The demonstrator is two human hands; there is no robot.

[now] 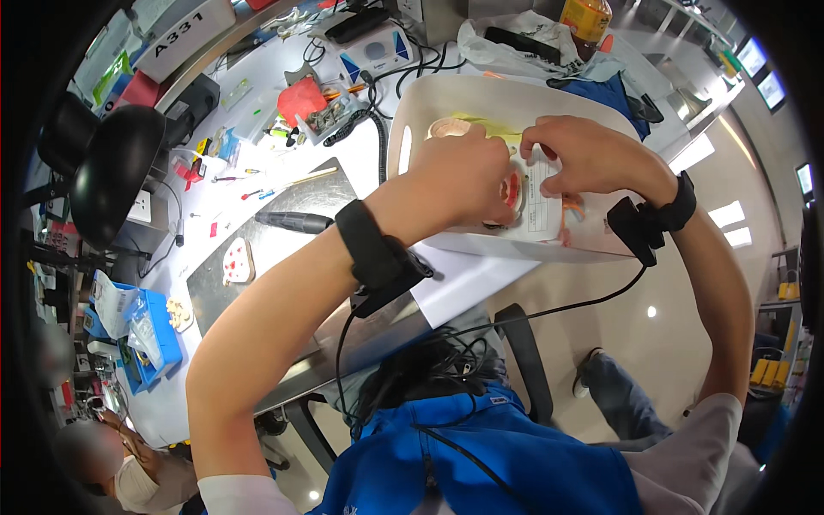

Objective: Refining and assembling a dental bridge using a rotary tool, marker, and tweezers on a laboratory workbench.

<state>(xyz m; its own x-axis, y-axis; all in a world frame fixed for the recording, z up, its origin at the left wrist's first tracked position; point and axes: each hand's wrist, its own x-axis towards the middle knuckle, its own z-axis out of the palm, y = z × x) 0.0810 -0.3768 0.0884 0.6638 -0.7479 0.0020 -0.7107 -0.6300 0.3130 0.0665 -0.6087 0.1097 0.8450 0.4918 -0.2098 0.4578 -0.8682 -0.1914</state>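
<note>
My left hand reaches into a white plastic bin, its fingers curled round the edge of a red-and-white dental model. Most of the model is hidden under that hand. Over the bin's right half, my right hand is bent with thumb and fingers apart, and nothing shows between them. Beneath it lies a printed white paper slip beside the model. A pale round piece rests at the back of the bin, near something yellow. Orange-pink bits lie by the slip.
Left of the bin, a metal plate carries a small tooth-model piece and a dark handpiece. A black lamp overhangs the left side. A cable links my two wrist devices. A bottle stands behind.
</note>
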